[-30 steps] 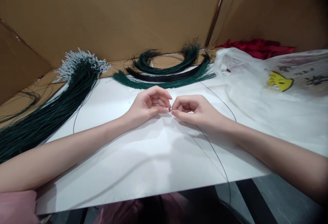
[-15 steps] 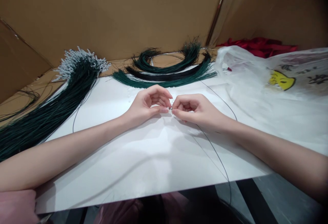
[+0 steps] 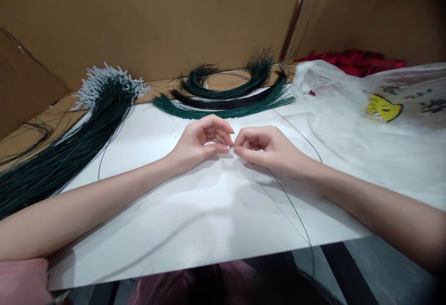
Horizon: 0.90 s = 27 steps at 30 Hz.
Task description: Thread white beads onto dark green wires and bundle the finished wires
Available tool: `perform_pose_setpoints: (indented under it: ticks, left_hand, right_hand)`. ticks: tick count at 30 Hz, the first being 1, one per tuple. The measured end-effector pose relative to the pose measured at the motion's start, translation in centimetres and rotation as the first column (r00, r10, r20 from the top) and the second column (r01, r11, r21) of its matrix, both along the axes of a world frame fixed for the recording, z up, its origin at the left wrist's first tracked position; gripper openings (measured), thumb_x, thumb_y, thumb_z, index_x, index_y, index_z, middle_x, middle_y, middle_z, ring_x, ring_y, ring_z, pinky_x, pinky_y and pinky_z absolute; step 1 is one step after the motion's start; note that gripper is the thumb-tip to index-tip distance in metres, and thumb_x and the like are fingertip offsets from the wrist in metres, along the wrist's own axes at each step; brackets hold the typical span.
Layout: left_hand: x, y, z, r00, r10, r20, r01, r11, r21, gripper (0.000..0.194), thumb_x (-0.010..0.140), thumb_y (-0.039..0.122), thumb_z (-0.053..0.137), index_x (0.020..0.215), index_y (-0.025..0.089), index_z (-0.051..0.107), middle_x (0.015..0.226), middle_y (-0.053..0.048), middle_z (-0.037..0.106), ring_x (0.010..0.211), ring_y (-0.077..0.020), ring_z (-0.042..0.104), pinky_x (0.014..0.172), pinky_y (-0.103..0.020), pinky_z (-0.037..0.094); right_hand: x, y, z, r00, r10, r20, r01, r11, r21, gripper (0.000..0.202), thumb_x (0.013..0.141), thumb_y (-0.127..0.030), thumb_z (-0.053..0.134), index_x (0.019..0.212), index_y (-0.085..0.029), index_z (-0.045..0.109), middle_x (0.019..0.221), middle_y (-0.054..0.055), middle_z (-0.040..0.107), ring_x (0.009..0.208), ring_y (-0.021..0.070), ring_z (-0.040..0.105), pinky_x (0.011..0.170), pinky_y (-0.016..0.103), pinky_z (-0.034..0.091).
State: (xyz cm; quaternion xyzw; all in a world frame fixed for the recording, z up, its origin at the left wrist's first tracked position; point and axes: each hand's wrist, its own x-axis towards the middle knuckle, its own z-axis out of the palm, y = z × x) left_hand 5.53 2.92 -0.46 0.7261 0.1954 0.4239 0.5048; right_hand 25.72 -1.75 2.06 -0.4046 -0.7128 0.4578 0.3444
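Over the middle of a white board [image 3: 156, 249], two bare hands meet at their fingertips. The left hand [image 3: 205, 140] has its thumb tip pressed against a small pale piece [image 3: 230, 147], with the forefinger arched above and apart; which finger backs the thumb is hard to tell. The right hand [image 3: 266, 144] is closed in a pinch, thumb against forefinger, on what looks like the end of a thin dark wire [image 3: 290, 201]. The pale piece sits right between the two sets of fingertips — too small for its shape to be made out. Below the right hand the wire runs down in a loose curve past the near edge of the board.

For work this fine, a light, steady grip probably serves best: wrists low near the board, thumbs level, the wire pinched close to its tip so that it does not bend. The hanging length seems best left slack, since a snag at the board's edge could tug the end away.

Behind the hands lie curved bundles of green and black strands [image 3: 223, 110]. To the left rests a thick green bundle [image 3: 87, 137] with white beaded ends [image 3: 108, 79]; to the right, a crumpled plastic bag [image 3: 341, 128].
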Motion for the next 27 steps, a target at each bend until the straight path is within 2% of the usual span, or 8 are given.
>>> perform_pose_setpoints:
  ticks: [27]
  left_hand:
    - [-0.08, 0.15, -0.12, 1.000, 0.005, 0.016, -0.006, 0.999, 0.043, 0.032, 0.070, 0.010, 0.083, 0.097, 0.016, 0.066, 0.083, 0.000, 0.069, 0.076, -0.0100, 0.068, 0.074, -0.020, 0.057]
  right_hand:
    - [-0.20, -0.04, 0.09, 1.000, -0.005, 0.007, 0.005, 1.000, -0.019, 0.012, 0.078, -0.006, 0.057, 0.068, -0.014, 0.058, 0.053, -0.005, 0.050, 0.049, 0.0059, 0.042, 0.048, 0.021, 0.030]
